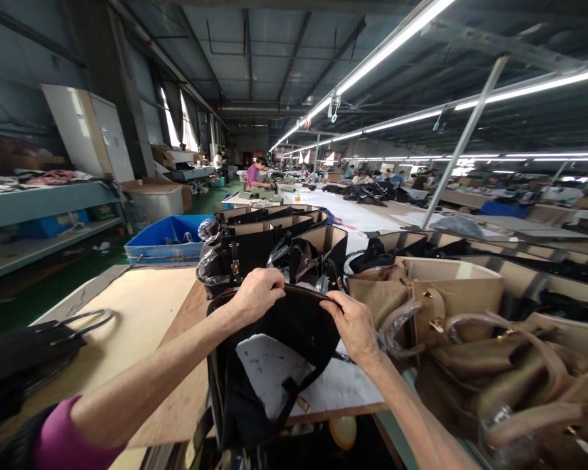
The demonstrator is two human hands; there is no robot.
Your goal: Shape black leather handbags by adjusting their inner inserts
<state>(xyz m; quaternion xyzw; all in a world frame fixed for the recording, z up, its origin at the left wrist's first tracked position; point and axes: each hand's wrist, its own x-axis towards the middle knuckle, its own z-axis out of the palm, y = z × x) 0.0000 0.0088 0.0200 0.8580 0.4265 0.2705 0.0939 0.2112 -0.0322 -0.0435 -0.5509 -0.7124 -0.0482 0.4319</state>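
**Two-Handed Rim Hold on a Soft Black Bag**

Reference: 12 o'clock is straight ahead of me. My left fingers [275, 282], at 12 o'clock, are closed in a pinch over the upper edge of the black bag [301, 320]. My right fingers [332, 303], just past 12 o'clock, pinch the same edge, thumb towards me. A short span of rim runs between the two grips. The bag is directly before me at 12 o'clock, its lower part drooping by the near edge of the worktop [169, 316].

Handling: I judge the bag light and limp. The fabric looks matt, so slipping seems unlikely; sagging between the grips is the likelier fault. The rim appears to be the firmest part: take hold there, one grip towards 11 o'clock, one towards 1. Lifting by the loose panel would probably fold it. Avoid pressing on the small metal fitting [313, 341], which may scratch.

Surroundings: a white sheet [343, 382] shows behind the bag. Black bags with pale linings [247, 251] stand beyond at 12 o'clock. Tan bags [453, 287] crowd 2 o'clock, a blue bin [163, 240] sits at 11, and a dark bag [19, 359] lies at 10.
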